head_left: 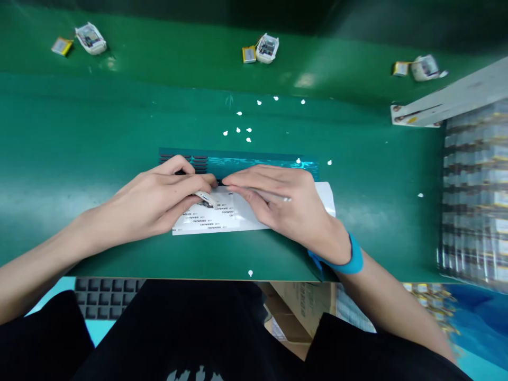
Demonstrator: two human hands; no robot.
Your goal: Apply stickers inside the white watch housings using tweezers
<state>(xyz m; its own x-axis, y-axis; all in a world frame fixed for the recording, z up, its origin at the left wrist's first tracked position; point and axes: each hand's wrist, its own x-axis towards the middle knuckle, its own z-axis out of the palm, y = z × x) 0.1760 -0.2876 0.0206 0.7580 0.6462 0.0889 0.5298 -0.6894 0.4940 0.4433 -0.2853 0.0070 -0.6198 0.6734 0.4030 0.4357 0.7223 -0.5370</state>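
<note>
Over the middle of the bench, my left hand is closed around a small white plastic housing with electronics showing at its end. Most of that housing is hidden by the fingers. My right hand pinches thin metal tweezers, their tip near my left fingertips. Beneath both hands lies a white printed sheet. Just behind it is a blue film strip with rows of dark strips at its left end. What the tweezer tip touches is hidden.
Along the back lie white housings with yellow-edged batteries. Small white tabs are scattered on the green bench. Stacked clear trays and a white bar stand at the right. A cardboard box is below the front edge.
</note>
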